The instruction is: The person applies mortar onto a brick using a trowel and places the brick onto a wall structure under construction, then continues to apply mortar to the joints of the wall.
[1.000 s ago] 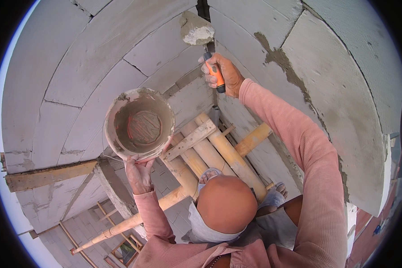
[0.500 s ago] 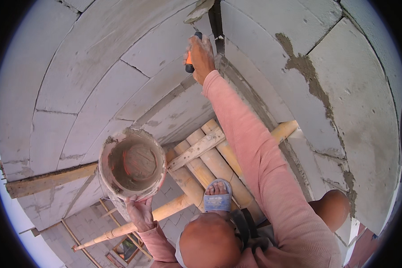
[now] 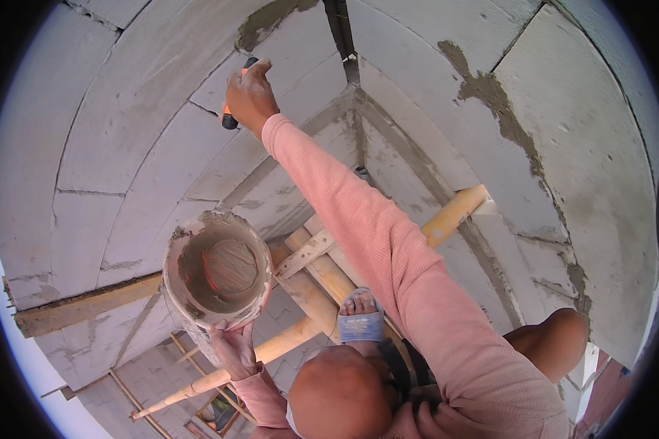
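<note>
My right hand (image 3: 249, 96), at the end of an outstretched pink sleeve, is closed round the orange-and-black handle of a trowel (image 3: 230, 120) in front of the light grey block wall. The trowel's blade cannot be made out now. Just above it, a dark wet smear of mortar (image 3: 265, 25) lies on the blocks. My left hand (image 3: 234, 350) grips the lower side of a mortar-crusted bucket (image 3: 174, 274) whose mouth faces me. Some grey mortar (image 3: 231, 265) lies in the bottom of the bucket.
Bamboo poles (image 3: 304, 293) form a platform under my sandalled foot (image 3: 360, 322), with a wooden slat (image 3: 305, 254) across them. The left wall meets a right block wall (image 3: 586, 168) at a corner with a dark gap (image 3: 338, 29). A timber (image 3: 88, 304) runs along the left wall's lower edge.
My right hand has moved left with the trowel, away from the corner gap. A mortar smear now shows on the left wall. The bucket stays nearly where it was.
</note>
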Demonstrator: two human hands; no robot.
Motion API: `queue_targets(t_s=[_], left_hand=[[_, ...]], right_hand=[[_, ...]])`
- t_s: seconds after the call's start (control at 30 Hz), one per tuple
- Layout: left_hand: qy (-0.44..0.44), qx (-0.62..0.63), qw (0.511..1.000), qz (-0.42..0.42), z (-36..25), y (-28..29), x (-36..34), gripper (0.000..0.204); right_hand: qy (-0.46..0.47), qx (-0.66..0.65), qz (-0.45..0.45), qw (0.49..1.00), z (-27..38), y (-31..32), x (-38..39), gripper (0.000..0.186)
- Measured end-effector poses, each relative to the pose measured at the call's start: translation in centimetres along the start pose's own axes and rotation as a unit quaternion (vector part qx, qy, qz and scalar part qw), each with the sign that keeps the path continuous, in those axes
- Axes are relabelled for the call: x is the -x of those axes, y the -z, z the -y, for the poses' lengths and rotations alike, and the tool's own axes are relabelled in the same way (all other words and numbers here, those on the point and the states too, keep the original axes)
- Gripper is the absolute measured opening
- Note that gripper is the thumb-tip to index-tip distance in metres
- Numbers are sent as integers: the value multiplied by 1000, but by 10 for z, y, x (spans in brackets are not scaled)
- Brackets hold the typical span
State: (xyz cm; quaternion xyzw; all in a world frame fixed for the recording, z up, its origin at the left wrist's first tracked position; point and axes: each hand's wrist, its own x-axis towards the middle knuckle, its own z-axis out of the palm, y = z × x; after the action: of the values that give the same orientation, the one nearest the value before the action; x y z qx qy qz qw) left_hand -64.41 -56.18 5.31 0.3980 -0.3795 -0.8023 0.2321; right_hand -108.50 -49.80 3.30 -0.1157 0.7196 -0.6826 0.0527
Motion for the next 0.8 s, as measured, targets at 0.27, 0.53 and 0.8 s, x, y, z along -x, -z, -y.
queue_targets(t_s=[0.27,0.53,0.8], left_hand=[[-56,-60,993,86,9,-34,-24,54],[-121,-166,972,114,32,-87,-44,41],[-92,-259,952,137,61,-109,-45,43]], right_hand=[[-67,-173,147,972,16,63,130,59],[-113,145,348,919,33,214,207,57],[239,512,166,808,47,155,207,30]])
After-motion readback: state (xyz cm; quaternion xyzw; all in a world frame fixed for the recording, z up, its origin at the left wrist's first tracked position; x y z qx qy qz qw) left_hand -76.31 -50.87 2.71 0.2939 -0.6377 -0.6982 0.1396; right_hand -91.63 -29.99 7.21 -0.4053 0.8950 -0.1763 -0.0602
